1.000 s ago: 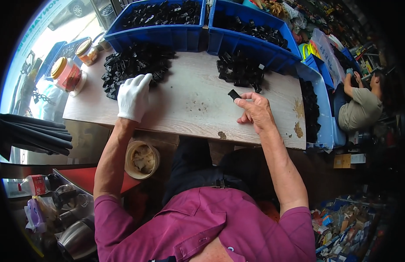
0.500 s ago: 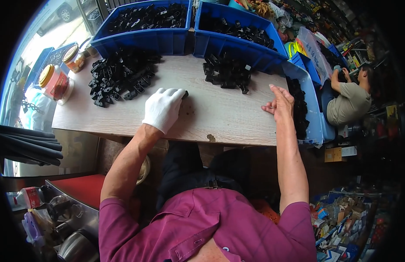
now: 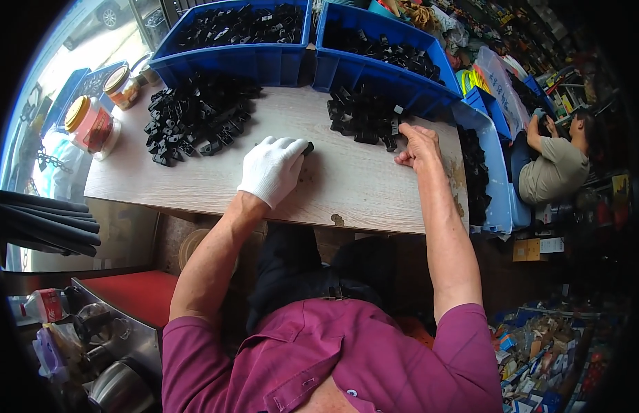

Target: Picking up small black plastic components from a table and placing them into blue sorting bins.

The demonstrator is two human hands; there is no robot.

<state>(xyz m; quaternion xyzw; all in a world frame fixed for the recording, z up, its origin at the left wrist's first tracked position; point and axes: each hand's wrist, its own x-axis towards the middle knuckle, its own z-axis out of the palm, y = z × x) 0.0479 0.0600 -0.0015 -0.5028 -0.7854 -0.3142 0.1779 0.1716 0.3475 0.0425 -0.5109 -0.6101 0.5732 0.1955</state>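
My left hand (image 3: 271, 168), in a white knit glove, is closed around a small black plastic part (image 3: 308, 148), whose end sticks out past the fingertips above the table. My bare right hand (image 3: 422, 147) is at the right edge of a small pile of black plastic parts (image 3: 357, 118). Its upper fingertips reach the outermost parts, while its lower fingers are bent and apart from them; I see nothing held in it. A larger pile of similar black parts (image 3: 195, 120) lies to the left of my gloved hand. The parts' exact kind is too small to tell.
Two blue bins (image 3: 230, 56) (image 3: 378, 79) of black parts line the table's (image 3: 360, 199) far side. A light blue bin (image 3: 497, 168) stands at its right. Two lidded jars (image 3: 92, 127) (image 3: 121, 89) are at the left. Another person (image 3: 557, 165) sits at far right.
My right hand has moved left and slightly up, from over the table's right side to the small pile. My left hand keeps the black part and has shifted slightly right in view.
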